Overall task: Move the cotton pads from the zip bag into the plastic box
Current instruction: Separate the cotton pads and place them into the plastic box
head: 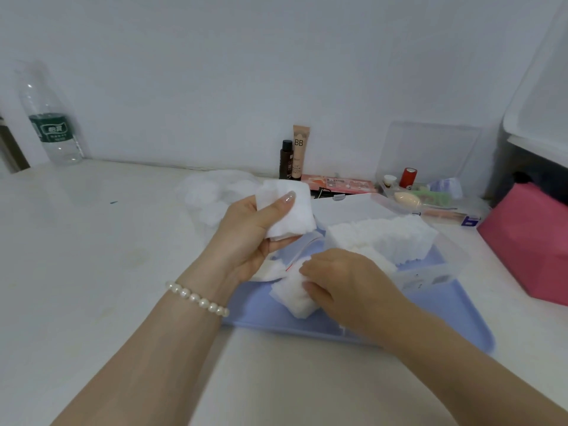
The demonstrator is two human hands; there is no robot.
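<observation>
The left hand [255, 229] holds up a stack of cotton pads [292, 207], thumb pressed on top. The right hand [341, 281] grips another bunch [295, 298] low on the blue tray [455, 315], by the zip bag [276, 265]. The plastic box [442, 256] (already holding a row of pads) lies just to the right of both hands, nearer the right one.

Only one text could be read clearly: the letters "BB" stood in dark print on the beige tube [301, 150], which stood upright at the far edge of the bench against the wall. The water bottle [50, 118] at the far left corner of the bench carried a green label with white characters, too blurred to read.
</observation>
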